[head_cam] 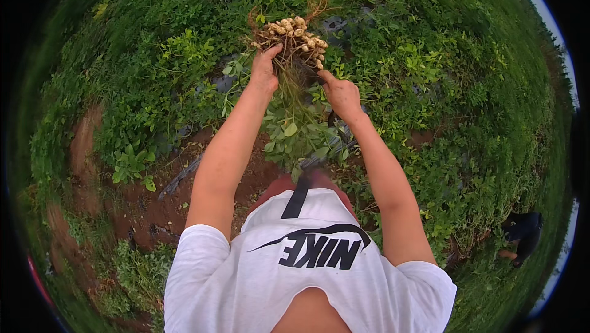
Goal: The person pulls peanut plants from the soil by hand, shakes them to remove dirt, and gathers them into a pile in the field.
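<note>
An uprooted peanut plant (pixel 291 98) hangs upside down before me, its pale pods (pixel 297 28) and brown roots at the top and its leaves below. My left hand (pixel 266 68) grips the stems just under the roots, on the left side. On the right, my right hand (pixel 340 93) is closed beside the pods, its index finger near the lowest ones. Something dark shows by its fingers and below its palm; what that is, I cannot tell.
Leafy green plants (pixel 415 65) grow all around, with pieces of dark plastic film (pixel 225 83) among them. Reddish-brown soil (pixel 143 213) shows at the lower left. Another person in dark clothes (pixel 523 236) is bent over at the far right.
</note>
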